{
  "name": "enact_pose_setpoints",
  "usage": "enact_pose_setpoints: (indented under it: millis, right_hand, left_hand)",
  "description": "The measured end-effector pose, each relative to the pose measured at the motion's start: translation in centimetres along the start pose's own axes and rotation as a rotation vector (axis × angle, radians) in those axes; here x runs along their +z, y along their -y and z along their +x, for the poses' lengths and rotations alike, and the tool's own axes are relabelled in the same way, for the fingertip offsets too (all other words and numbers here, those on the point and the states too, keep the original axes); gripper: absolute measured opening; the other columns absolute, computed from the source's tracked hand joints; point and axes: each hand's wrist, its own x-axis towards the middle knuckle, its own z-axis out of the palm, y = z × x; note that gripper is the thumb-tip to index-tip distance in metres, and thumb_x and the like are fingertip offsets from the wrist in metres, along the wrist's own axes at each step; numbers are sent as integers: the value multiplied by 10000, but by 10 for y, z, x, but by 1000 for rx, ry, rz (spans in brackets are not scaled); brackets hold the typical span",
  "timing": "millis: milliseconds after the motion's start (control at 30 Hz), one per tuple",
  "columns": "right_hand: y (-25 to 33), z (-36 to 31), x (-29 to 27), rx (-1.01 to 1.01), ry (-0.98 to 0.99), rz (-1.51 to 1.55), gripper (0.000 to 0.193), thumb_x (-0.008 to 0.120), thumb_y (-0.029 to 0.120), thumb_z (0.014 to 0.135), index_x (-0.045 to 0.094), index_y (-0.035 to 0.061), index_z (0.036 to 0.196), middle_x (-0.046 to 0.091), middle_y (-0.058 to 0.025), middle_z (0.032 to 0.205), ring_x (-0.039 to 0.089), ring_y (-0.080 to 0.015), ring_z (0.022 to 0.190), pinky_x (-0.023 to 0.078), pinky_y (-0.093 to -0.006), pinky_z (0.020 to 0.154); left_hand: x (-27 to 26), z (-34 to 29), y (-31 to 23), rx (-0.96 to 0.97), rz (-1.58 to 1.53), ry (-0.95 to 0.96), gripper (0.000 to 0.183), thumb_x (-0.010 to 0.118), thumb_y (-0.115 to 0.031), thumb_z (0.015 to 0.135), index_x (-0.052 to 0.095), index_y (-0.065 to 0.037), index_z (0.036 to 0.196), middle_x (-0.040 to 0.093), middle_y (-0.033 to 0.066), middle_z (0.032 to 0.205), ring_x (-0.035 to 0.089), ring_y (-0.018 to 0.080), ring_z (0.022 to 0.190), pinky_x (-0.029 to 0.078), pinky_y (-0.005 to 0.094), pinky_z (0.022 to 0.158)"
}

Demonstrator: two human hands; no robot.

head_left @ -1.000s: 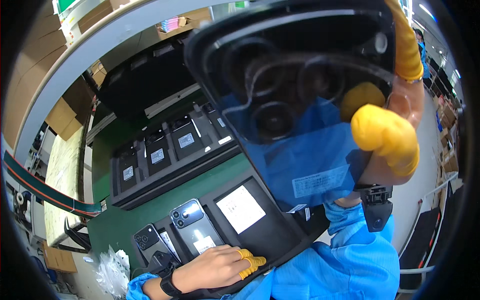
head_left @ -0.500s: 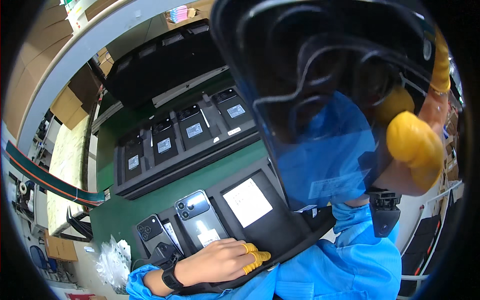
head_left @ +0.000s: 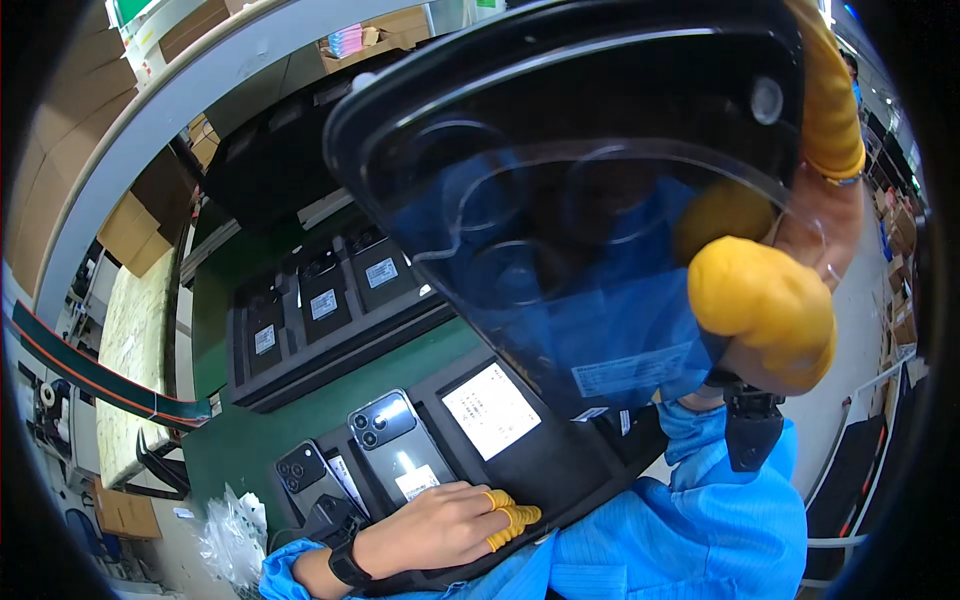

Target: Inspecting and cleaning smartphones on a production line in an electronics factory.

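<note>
Close before me, my right hand (head_left: 765, 300), in yellow finger cots, grips a glossy dark smartphone (head_left: 560, 230) by its right side. Its back faces me, with big camera rings, a pale label and blue sleeve reflections. Below it lies a black foam tray (head_left: 590, 480) with phone-shaped slots. My left hand (head_left: 440, 530), two fingers in yellow cots, rests on the tray's near edge with its fingers bent together. Beside that hand, a silver-blue phone (head_left: 405, 440) and a darker phone (head_left: 305, 475) sit in slots. A white printed sheet (head_left: 490, 410) lies farther right on the tray.
Behind on the green table (head_left: 350, 360) stands a second foam tray (head_left: 290, 385) holding several labelled dark phones, partly hidden by the raised phone. Crumpled clear plastic (head_left: 232, 535) hangs at the table's left corner. A curved grey beam (head_left: 95, 150) crosses the upper left.
My right hand has shifted left with the smartphone, which now hides more of the rear tray. My left hand has stayed on the near tray.
</note>
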Motion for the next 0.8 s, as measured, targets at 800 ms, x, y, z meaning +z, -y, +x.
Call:
enact_pose_setpoints:
  millis: [800]
  right_hand:
    - [-72, -87, 52, 769, 1086, -756, 490, 728, 190, 831, 585, -56, 1231, 607, -236, 1005, 624, -326, 909, 494, -366, 832]
  left_hand:
    - [-26, -18, -46, -119, 248, -84, 253, 703, -191, 806, 680, -70, 1026, 633, 60, 878, 646, 210, 748, 542, 317, 689]
